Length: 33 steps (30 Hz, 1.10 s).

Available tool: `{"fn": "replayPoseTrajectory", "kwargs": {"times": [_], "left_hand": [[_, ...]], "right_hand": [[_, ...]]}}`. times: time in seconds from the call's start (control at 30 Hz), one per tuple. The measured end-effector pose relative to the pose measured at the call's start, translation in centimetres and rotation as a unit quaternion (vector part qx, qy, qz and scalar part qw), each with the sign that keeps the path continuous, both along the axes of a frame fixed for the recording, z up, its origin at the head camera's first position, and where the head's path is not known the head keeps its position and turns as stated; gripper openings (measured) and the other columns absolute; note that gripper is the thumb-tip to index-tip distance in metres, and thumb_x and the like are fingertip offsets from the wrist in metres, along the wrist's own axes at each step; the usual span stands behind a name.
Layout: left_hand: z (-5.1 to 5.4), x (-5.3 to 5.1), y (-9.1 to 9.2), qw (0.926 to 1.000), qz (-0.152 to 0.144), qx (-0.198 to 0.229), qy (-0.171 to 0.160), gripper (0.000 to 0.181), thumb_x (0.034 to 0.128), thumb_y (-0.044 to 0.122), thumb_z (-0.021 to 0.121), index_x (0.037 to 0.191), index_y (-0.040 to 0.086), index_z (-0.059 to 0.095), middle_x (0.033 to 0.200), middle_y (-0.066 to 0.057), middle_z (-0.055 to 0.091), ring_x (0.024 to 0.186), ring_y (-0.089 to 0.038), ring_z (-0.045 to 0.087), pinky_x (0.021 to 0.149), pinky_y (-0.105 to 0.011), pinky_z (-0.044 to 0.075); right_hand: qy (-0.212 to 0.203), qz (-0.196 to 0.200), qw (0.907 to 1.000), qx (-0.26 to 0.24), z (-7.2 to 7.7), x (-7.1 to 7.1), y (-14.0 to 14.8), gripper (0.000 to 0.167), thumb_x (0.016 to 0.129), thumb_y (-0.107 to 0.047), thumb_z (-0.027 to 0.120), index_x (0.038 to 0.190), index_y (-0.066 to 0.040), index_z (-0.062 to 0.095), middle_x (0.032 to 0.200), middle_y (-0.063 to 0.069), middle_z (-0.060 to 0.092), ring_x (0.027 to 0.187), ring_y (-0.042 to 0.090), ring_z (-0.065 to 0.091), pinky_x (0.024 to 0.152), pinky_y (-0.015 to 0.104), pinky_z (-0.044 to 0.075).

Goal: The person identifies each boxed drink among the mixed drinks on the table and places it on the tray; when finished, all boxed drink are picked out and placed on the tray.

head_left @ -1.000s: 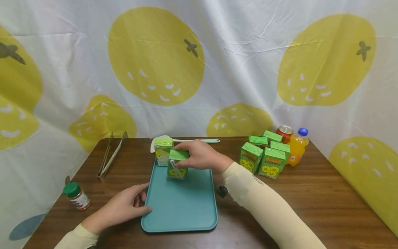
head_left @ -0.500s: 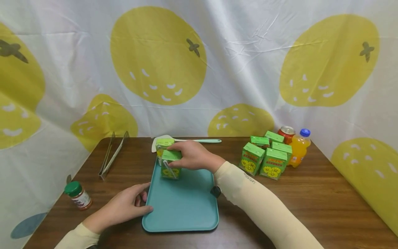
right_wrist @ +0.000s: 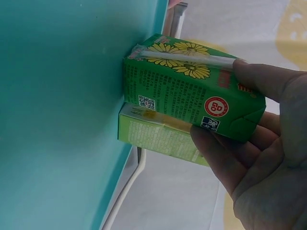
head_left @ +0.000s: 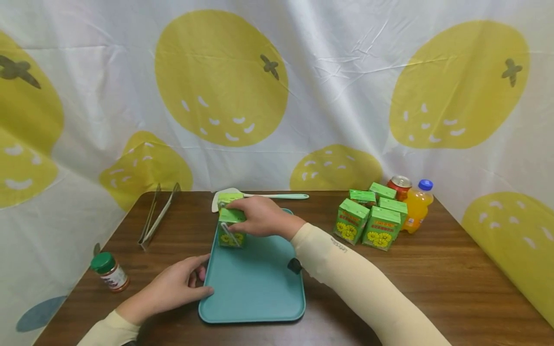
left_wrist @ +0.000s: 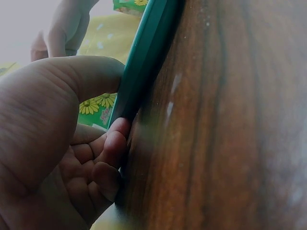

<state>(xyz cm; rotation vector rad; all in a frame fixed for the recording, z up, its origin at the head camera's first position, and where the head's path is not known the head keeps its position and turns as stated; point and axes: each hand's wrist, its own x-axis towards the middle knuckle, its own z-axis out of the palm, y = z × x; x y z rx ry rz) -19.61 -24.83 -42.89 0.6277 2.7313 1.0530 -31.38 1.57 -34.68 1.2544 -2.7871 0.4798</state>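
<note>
Green carton (right_wrist: 184,93) pinched, right grip (head_left: 263,216) | left grip (head_left: 174,284) holds tray (head_left: 253,295) | wooden table (head_left: 433,288) | patterned cloth (head_left: 337,96)

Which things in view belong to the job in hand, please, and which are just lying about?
Part of the job:
flower-printed carton, gripped by the right hand
paler carton just beyond it
teal tray, held at its edge by the left hand
probably the grouped cartons at right

Seemingly just lying about:
tongs
green-lidded jar
spatula
red can
orange bottle
</note>
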Motion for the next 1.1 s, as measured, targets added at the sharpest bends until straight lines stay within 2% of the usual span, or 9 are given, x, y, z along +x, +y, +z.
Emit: {"fn": "replayPoseTrajectory", "kwargs": {"times": [0.4, 0.57, 0.73, 0.77, 0.83, 1.1], "left_hand": [[-0.1, 0.3, 0.0, 0.9999, -0.005, 0.015, -0.002, 0.088, 0.0925, 0.032, 0.092, 0.155, -0.014, 0.051, 0.097, 0.003, 0.062, 0.075, -0.006, 0.056, 0.064, -0.028, 0.049], [-0.5, 0.0, -0.3, 0.9997, -0.013, 0.016, 0.013, 0.086, 0.0930, 0.034, 0.091, 0.153, -0.015, 0.053, 0.096, 0.002, 0.062, 0.074, -0.009, 0.057, 0.062, -0.029, 0.049], [-0.4, 0.1, -0.3, 0.9997, -0.014, 0.015, 0.013, 0.086, 0.0932, 0.033, 0.092, 0.152, -0.016, 0.053, 0.096, 0.002, 0.062, 0.074, -0.009, 0.057, 0.062, -0.029, 0.049], [-0.2, 0.1, -0.2, 0.9999, -0.007, 0.015, 0.002, 0.088, 0.0925, 0.034, 0.092, 0.154, -0.015, 0.053, 0.096, 0.002, 0.062, 0.074, -0.009, 0.057, 0.063, -0.029, 0.049], [0.0, 0.3, 0.0, 0.9999, -0.006, 0.014, 0.001, 0.088, 0.0925, 0.033, 0.092, 0.154, -0.015, 0.052, 0.097, 0.002, 0.062, 0.074, -0.007, 0.056, 0.063, -0.028, 0.049], [0.1, 0.3, 0.1, 1.0000, 0.000, 0.002, -0.004, 0.088, 0.0926, 0.032, 0.092, 0.155, -0.014, 0.052, 0.097, 0.003, 0.062, 0.075, -0.007, 0.056, 0.064, -0.028, 0.050]], "right_hand": [[0.006, 0.000, 1.0000, -0.004, -0.2, 0.1, -0.6, 0.051, 0.106, -0.039, 0.080, 0.149, -0.014, 0.070, 0.132, 0.002, 0.077, 0.113, 0.017, 0.072, 0.101, 0.040, 0.058], [0.014, -0.003, 0.9999, 0.001, -0.4, 0.2, -0.9, 0.056, 0.106, -0.042, 0.079, 0.153, -0.014, 0.068, 0.138, 0.003, 0.075, 0.118, 0.018, 0.071, 0.105, 0.040, 0.057], [0.008, 0.004, 0.9997, -0.023, -0.8, 0.0, -0.9, 0.060, 0.105, -0.042, 0.080, 0.155, -0.013, 0.066, 0.145, 0.005, 0.072, 0.127, 0.020, 0.070, 0.110, 0.040, 0.054], [0.005, 0.006, 0.9995, -0.030, -0.9, 0.0, -0.9, 0.060, 0.105, -0.041, 0.081, 0.155, -0.013, 0.066, 0.145, 0.005, 0.072, 0.128, 0.020, 0.069, 0.111, 0.041, 0.054], [0.003, 0.008, 0.9991, -0.041, -1.1, -0.1, -0.8, 0.060, 0.105, -0.040, 0.081, 0.155, -0.012, 0.066, 0.147, 0.005, 0.071, 0.131, 0.021, 0.068, 0.112, 0.040, 0.053], [0.002, 0.010, 0.9977, -0.067, -1.6, 0.1, -0.2, 0.059, 0.104, -0.035, 0.083, 0.155, -0.012, 0.065, 0.148, 0.006, 0.070, 0.134, 0.022, 0.066, 0.115, 0.041, 0.051]]}}
